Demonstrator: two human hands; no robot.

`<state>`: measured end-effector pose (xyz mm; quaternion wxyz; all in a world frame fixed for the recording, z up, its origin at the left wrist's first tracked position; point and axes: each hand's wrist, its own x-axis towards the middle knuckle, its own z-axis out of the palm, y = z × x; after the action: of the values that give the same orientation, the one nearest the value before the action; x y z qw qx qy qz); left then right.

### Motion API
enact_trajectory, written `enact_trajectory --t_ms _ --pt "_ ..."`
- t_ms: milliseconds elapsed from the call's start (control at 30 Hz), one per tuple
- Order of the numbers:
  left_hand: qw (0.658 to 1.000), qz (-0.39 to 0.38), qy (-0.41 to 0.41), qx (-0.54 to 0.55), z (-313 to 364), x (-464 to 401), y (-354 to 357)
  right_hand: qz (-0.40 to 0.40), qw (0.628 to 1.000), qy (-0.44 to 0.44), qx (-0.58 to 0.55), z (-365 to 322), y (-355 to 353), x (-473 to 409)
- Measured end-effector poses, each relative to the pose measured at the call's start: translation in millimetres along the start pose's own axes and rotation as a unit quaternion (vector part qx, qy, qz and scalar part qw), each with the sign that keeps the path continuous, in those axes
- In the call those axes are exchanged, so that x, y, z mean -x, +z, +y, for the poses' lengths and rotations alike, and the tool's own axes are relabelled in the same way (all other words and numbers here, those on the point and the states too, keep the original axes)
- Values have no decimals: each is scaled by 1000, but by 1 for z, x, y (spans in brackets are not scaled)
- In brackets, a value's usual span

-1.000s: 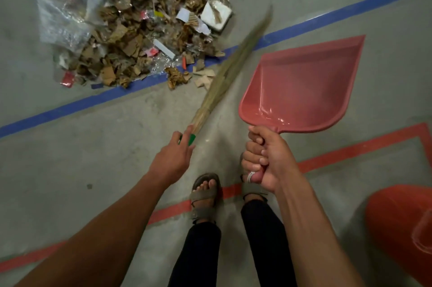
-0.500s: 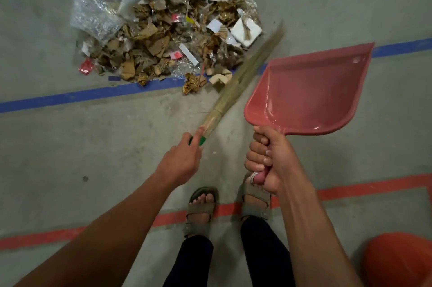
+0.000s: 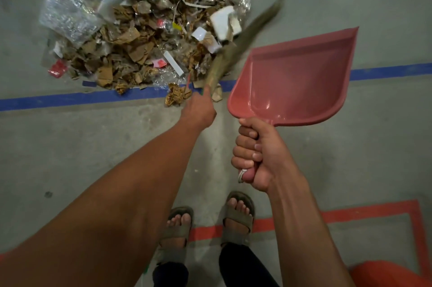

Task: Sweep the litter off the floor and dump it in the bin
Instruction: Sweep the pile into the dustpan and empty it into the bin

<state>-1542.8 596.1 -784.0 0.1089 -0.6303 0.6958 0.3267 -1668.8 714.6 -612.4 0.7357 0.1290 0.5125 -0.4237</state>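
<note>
Both hands loaded: left hand [image 3: 198, 111] grips straw-bristle broom [image 3: 236, 46], right hand [image 3: 257, 153] fists pink plastic dustpan [image 3: 297, 78] handle; pre-sweep, next lower pan beside cardboard-and-plastic litter pile [image 3: 145, 36].

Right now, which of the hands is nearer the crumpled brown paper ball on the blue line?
Left. The left hand, gripping the broom, sits just right of the paper ball, nearly touching it. The right hand holds the dustpan handle farther back toward the feet.
</note>
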Motion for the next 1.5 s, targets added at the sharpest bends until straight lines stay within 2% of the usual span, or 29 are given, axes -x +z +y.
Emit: enact_trajectory --t_ms 300,467,700,900,1100,1233,1367,1500 --pt "987 108 -72 93 -24 13 -16 5 1000 27 0 0 1 -13" --pt "988 114 -33 101 -27 38 -13 -8 999 33 4 3 6 -15" --pt "997 42 61 11 -39 77 4 -18 999 31 2 7 6 -7" --pt "990 -78 51 -110 -75 95 23 -27 999 32 13 18 11 1" --pt "997 -14 -37 -73 -97 86 -12 -36 999 25 26 28 15 13" --pt "1000 12 9 -23 -105 112 -23 -44 998 20 32 36 19 22" --pt "996 -29 63 -51 -115 141 -11 -54 998 15 35 44 22 29" --pt "983 -90 72 -144 -132 150 5 -60 997 6 42 51 24 36"
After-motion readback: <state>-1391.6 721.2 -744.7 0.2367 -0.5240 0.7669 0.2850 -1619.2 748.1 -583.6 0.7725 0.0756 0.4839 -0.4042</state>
